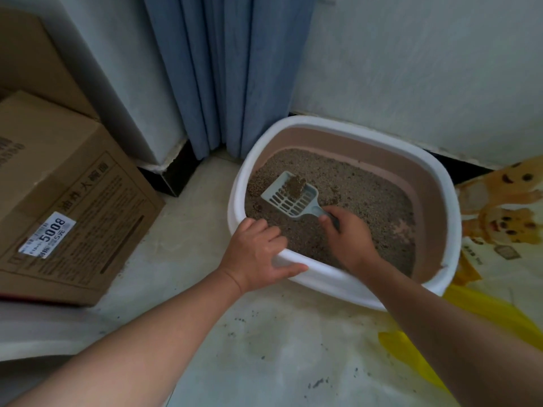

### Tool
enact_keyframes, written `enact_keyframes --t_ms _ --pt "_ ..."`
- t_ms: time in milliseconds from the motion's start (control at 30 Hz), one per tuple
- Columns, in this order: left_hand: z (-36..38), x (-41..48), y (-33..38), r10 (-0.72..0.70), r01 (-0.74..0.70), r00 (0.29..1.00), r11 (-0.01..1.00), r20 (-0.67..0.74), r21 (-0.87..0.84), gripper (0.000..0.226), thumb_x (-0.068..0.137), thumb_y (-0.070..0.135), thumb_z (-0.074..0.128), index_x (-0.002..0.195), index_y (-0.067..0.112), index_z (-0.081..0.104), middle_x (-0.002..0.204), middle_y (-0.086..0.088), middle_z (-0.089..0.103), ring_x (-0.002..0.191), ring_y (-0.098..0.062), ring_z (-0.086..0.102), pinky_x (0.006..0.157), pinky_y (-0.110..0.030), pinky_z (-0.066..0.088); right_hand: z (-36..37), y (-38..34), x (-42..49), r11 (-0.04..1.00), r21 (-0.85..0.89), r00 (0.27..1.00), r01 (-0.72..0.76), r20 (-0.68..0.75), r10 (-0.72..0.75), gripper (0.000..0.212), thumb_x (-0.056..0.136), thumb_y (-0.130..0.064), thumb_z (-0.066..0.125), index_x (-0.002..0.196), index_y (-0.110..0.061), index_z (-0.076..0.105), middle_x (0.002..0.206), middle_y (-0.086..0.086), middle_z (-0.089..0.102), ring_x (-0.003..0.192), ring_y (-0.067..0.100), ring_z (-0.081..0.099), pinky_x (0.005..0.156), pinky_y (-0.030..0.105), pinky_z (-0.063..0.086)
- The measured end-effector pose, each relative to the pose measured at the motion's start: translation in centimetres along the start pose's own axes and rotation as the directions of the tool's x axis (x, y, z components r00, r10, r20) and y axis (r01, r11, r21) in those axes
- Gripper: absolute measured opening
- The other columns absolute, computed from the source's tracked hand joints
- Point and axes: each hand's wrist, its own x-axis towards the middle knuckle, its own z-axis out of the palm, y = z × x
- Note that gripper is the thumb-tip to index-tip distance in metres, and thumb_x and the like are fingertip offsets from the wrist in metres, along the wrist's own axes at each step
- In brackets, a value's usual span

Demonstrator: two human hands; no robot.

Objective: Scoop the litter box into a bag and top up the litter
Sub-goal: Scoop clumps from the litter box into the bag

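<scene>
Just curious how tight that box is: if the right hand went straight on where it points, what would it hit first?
Probably the left wall of the litter box, led by the scoop the right hand holds; if low, the litter first. Height unclear.

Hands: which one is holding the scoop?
The right hand grips the scoop by its handle; the left hand only holds the litter box rim.

My left hand (258,254) grips the near rim of the litter box (440,183), fingers curled over its white edge. My right hand (349,239) holds the handle of the pale slotted scoop (289,196), which carries a clump (295,185) above the grey litter (367,201). A cardboard box (67,201) sits to my left, a blue curtain (226,69) behind.
</scene>
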Motion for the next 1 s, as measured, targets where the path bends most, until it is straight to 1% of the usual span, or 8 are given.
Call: enact_keyframes --t_ms 200,367,500,567,767,867,933,1000 --pt "-0.6 0.2 0.2 0.005 -0.006 0.998 1.0 0.057 0.011 0.063 0.09 0.073 0.047 0.065 0.017 0.058 0.068 0.002 0.053 0.068 -0.022 0.046 0.069 -0.035 0.033 -2.1 -0.4 -2.1 0.992 -0.078 0.995 0.095 -0.034 -0.098 0.024 0.104 -0.031 0.045 0.117 -0.022 0.063 0.074 -0.009 0.054 0.063 0.006 0.05 0.052 0.027 0.033" --pt "-1.2 0.2 0.4 -0.012 0.007 0.992 0.999 0.128 0.042 0.06 0.09 0.071 0.048 0.069 0.017 0.062 0.071 0.003 0.055 0.071 -0.021 0.049 0.072 -0.035 0.032 -5.1 0.1 -4.0 0.988 -0.103 0.988 0.118 -0.083 -0.127 0.022 0.103 -0.031 0.046 0.115 -0.023 0.063 0.082 -0.006 0.056 0.066 0.007 0.051 0.057 0.03 0.035" --pt "-1.7 0.3 0.9 -0.034 0.023 0.985 0.997 0.17 0.068 0.058 0.088 0.072 0.049 0.071 0.017 0.062 0.072 0.003 0.056 0.071 -0.021 0.05 0.074 -0.035 0.034 -8.4 1.0 -6.0 0.982 -0.139 0.979 0.128 -0.141 -0.147 0.025 0.103 -0.03 0.047 0.119 -0.02 0.063 0.082 -0.01 0.052 0.064 0.001 0.048 0.053 0.02 0.031" --pt "-1.9 0.5 1.3 -0.046 0.035 0.984 0.997 0.169 0.067 0.057 0.086 0.071 0.051 0.07 0.018 0.061 0.072 0.003 0.055 0.07 -0.021 0.051 0.074 -0.035 0.037 -10.1 1.8 -7.3 0.987 -0.121 0.974 0.11 -0.186 -0.131 0.025 0.104 -0.03 0.046 0.121 -0.021 0.063 0.084 -0.011 0.054 0.066 0.003 0.049 0.054 0.024 0.032" --pt "0.1 2.5 7.3 0.139 -0.128 0.974 0.989 0.179 -0.073 0.04 0.091 0.054 0.054 0.078 0.017 0.063 0.078 0.001 0.055 0.074 -0.022 0.052 0.067 -0.036 0.037 -13.1 6.4 -11.9 0.995 -0.095 0.958 0.011 -0.286 -0.038 0.03 0.103 -0.033 0.045 0.125 -0.02 0.061 0.094 -0.01 0.061 0.077 0.01 0.056 0.062 0.028 0.039" --pt "1.3 4.1 10.2 0.235 -0.208 0.95 0.967 0.205 -0.147 0.037 0.092 0.049 0.054 0.08 0.016 0.065 0.078 -0.001 0.058 0.073 -0.023 0.054 0.064 -0.035 0.04 -14.3 9.1 -15.1 0.991 -0.127 0.952 -0.043 -0.306 0.002 0.03 0.103 -0.031 0.046 0.125 -0.02 0.061 0.097 -0.01 0.061 0.077 0.009 0.056 0.061 0.03 0.041" --pt "1.8 4.6 11.2 0.257 -0.222 0.941 0.96 0.219 -0.17 0.038 0.093 0.05 0.052 0.08 0.016 0.065 0.076 -0.001 0.059 0.07 -0.023 0.055 0.061 -0.033 0.04 -15.1 10.9 -17.2 0.984 -0.167 0.951 -0.065 -0.308 0.01 0.027 0.102 -0.03 0.047 0.122 -0.019 0.062 0.094 -0.011 0.06 0.075 0.011 0.057 0.06 0.029 0.04" --pt "1.9 4.4 11.7 0.249 -0.215 0.941 0.963 0.231 -0.162 0.041 0.094 0.052 0.047 0.079 0.018 0.064 0.073 0.0 0.06 0.067 -0.023 0.057 0.058 -0.031 0.038 -15.7 12.7 -19.0 0.977 -0.199 0.946 -0.076 -0.324 0.008 0.025 0.102 -0.031 0.048 0.117 -0.017 0.063 0.094 -0.004 0.064 0.079 0.019 0.061 0.061 0.033 0.046"
